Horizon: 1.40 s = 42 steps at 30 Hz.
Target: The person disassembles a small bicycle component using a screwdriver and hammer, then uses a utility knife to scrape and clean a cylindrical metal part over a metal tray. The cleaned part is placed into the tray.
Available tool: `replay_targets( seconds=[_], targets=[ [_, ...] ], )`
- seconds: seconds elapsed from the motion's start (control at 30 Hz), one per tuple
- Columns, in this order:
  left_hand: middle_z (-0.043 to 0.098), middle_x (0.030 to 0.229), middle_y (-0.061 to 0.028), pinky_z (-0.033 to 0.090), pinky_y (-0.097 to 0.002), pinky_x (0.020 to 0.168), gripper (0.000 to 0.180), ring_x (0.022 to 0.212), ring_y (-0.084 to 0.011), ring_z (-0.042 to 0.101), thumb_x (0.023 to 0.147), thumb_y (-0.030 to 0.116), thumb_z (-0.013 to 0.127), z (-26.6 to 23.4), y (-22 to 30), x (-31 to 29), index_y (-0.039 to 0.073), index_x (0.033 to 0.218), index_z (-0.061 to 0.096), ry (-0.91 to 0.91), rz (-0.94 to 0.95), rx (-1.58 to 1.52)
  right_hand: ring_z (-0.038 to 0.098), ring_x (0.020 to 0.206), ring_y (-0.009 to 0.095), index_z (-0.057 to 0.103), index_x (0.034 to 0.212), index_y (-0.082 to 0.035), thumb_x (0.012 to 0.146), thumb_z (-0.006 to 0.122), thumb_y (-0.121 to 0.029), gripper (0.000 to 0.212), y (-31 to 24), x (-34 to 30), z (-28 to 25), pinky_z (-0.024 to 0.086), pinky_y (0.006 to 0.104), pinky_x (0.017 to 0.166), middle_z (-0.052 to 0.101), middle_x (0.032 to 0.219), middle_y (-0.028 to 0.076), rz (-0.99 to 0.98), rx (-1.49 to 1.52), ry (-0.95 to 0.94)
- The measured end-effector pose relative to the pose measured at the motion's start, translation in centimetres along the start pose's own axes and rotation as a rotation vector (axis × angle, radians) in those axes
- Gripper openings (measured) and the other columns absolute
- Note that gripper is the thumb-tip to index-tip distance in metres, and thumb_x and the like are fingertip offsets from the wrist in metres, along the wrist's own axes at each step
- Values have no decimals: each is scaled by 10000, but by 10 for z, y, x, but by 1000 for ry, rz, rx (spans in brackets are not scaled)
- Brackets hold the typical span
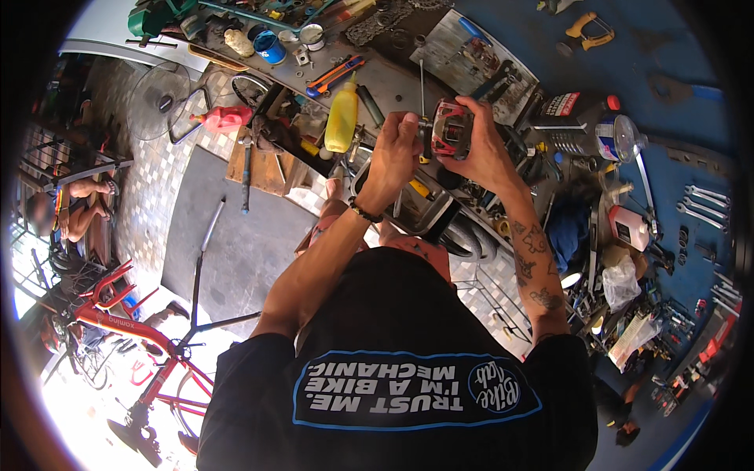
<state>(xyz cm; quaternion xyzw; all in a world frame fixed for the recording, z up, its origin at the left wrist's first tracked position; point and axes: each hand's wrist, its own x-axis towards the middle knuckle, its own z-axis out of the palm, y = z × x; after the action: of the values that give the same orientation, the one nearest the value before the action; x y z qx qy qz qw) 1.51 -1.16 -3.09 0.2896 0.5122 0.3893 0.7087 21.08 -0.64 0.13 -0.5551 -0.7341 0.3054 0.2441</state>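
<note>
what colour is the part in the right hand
Red and black; the part shows best in the head view.

Right fingers (476, 108) around red-black part (449, 132), left fingers (405, 129) beside

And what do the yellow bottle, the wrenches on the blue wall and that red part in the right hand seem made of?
Yellow bottle: probably soft plastic, smooth and perhaps slightly see-through, with a tapered squeeze-type nozzle.
Wrenches: most likely steel; they look bright and silvery.
Red part: perhaps painted or anodised metal, given its crisp red edges, but hard plastic is possible.
</note>
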Motion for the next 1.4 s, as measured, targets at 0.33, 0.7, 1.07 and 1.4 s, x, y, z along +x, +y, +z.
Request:
replay_targets(
  seconds=[0.33, 0.7, 1.07, 1.4],
  targets=[
    [459, 720, 11, 341, -278, 418, 411, 515, -87, 401, 1093, 448, 504, 4, 22, -28, 60, 1225, 518, -76, -219, -94, 574, 1194, 448, 364, 1478, -114, 665, 898, -57, 974, -7, -14, 10, 533, 472, 987, 482, 1324, 210, -200, -247, 127],
    [613, 827, 9, 393, -232, 505, 362, 626, -55, 508, 1052, 429, 638, -16, -7, -41, 76, 1121, 605, -40, 75, -75, 600, 1158, 276, 412, 1518, -103, 769, 895, -164, 893, -53, -27, -14, 526, 387, 927, 525, 1306, 140, -67, 72, -122],
    [624, 875, 27, 271, -186, 426, 304, 563, -50, 439, 1072, 423, 598, -77, -25, -45, 129, 1143, 616, -183, -103, -716, 685, 1039, 380, 525, 1438, -134, 905, 782, -238, 601, 99, -26, 36, 581, 476, 836, 640, 1174, 202, 251, -557, 60],
    [663, 874, 23, 263, -190, 425, 310, 529, -42, 421, 1073, 414, 597, -73, -15, -56, 114, 1150, 622, -231, -71, -696, 672, 987, 289, 596, 1334, -74, 993, 655, -131, 351, 78, -12, 13, 547, 409, 814, 669, 1081, 150, 212, -92, 255]
  ],
)
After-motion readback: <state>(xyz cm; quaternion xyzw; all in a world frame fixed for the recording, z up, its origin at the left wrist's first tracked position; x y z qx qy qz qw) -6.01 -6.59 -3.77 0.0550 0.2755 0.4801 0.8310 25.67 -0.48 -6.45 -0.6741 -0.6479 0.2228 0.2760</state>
